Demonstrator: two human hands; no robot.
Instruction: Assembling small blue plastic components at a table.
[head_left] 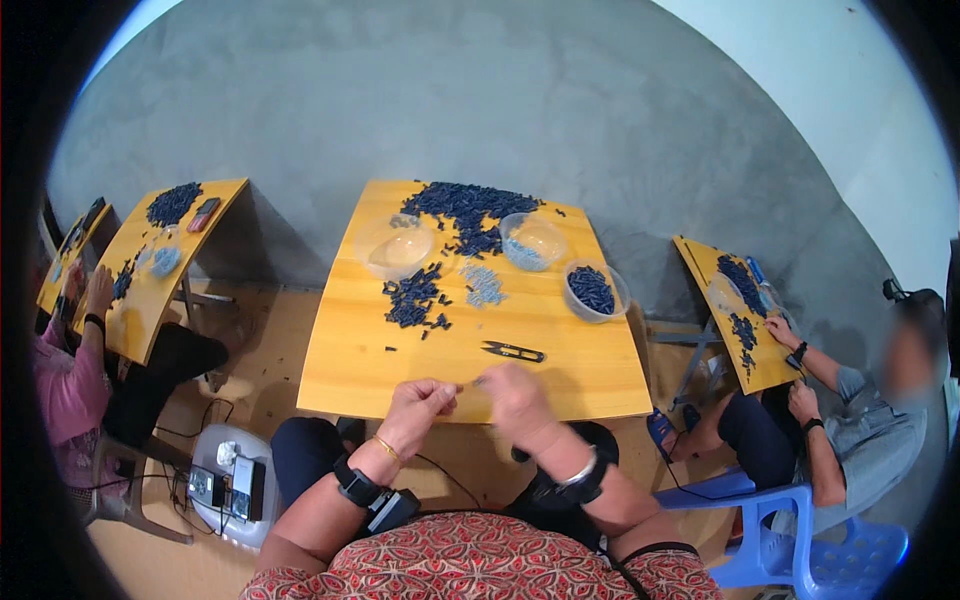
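Dark pieces (410, 296) are lying mostly loose, some filling a bowl (592, 316), beyond the left hand (418, 408), pinching something indistinct (469, 384), and right hand (521, 405), grip unclear.

text: none legible | labels, signs: none legible | numbers: none legible

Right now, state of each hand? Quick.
Left hand: closed in a pinch; contents too small to identify.
Right hand: curled but blurred; can't tell whether the grip is closed or holding anything.
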